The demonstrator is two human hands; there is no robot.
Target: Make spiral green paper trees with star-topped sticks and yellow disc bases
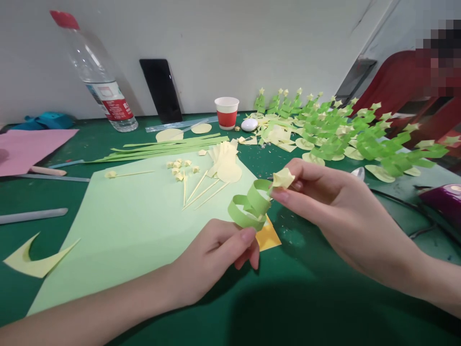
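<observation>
Between the thumb and fingers of my right hand (pixel 334 216) is a folded pale yellow paper star (pixel 283 178). My left hand (pixel 223 250) pinches the lower end of a curled green paper strip (pixel 248 220), whose loops rise toward the star. The star sits at the top of the strip; how the two join is hidden. Beneath my left hand lies a large light green paper sheet (pixel 129 240). On it are several small paper stars (pixel 176 170), thin sticks (pixel 196 190) and pale yellow paper discs (pixel 229 171).
Finished green spirals with stars (pixel 334 125) crowd the back right. A red and white paper cup (pixel 226 113), a phone (pixel 161 91) and a water bottle (pixel 104 81) stand along the wall. Green strips (pixel 162 146) lie behind the sheet. A purple glue gun-like object (pixel 444 199) and cable are right.
</observation>
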